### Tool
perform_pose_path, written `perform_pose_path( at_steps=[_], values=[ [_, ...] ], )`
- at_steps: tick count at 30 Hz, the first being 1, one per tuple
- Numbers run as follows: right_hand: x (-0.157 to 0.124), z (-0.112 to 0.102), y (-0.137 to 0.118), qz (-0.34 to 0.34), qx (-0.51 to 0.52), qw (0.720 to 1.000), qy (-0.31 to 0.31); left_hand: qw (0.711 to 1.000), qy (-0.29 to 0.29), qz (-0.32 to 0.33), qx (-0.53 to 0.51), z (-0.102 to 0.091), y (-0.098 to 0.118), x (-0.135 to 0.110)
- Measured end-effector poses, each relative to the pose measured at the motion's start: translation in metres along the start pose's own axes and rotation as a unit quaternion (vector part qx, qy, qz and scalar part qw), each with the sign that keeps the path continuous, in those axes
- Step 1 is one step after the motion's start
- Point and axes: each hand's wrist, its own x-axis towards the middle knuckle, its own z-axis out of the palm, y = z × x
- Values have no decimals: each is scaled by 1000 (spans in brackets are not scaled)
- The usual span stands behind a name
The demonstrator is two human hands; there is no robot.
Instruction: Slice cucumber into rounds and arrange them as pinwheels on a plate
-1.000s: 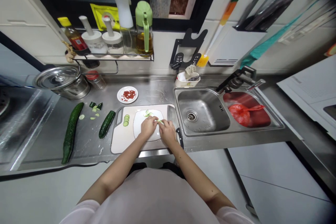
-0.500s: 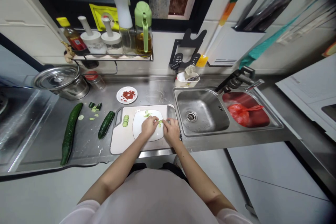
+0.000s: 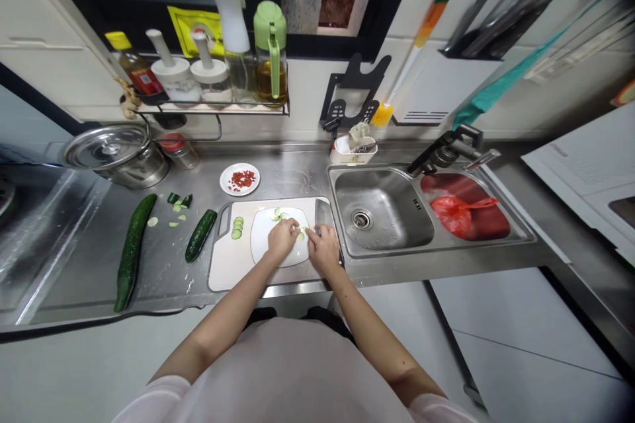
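Observation:
A white plate (image 3: pixel 262 248) lies on the pale cutting board (image 3: pixel 225 272). Over its right half my left hand (image 3: pixel 282 240) has its fingers pinched together at a small cucumber slice (image 3: pixel 302 234). From the other side my right hand (image 3: pixel 323 248), fingers bent, presses its fingertips on the edge of the same slice. More thin cucumber slices (image 3: pixel 278 215) are arranged near the plate's far edge. A short row of cucumber rounds (image 3: pixel 237 227) rests on the board, left of the plate. Exactly how the fingertips grip is too small to see.
A cut cucumber (image 3: pixel 201 236) and a long whole cucumber (image 3: pixel 133 251) lie left of the board, with cucumber scraps (image 3: pixel 179 201) between them. Behind stands a small plate of red bits (image 3: pixel 240 190). To the right is a double sink (image 3: pixel 381 178) holding a red bag (image 3: pixel 454 215).
My fingertips have shifted very slightly around the cucumber slice, the right ones lower and closer to the plate. Everything else stays in place.

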Motion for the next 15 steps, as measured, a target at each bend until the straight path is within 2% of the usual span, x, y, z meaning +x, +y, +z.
perform_pose_path(
  at_steps=[15],
  values=[
    [-1, 1, 0, -16, 9, 999, 29, 1000, 12, -2, -18, 3, -1, 1]
  ],
)
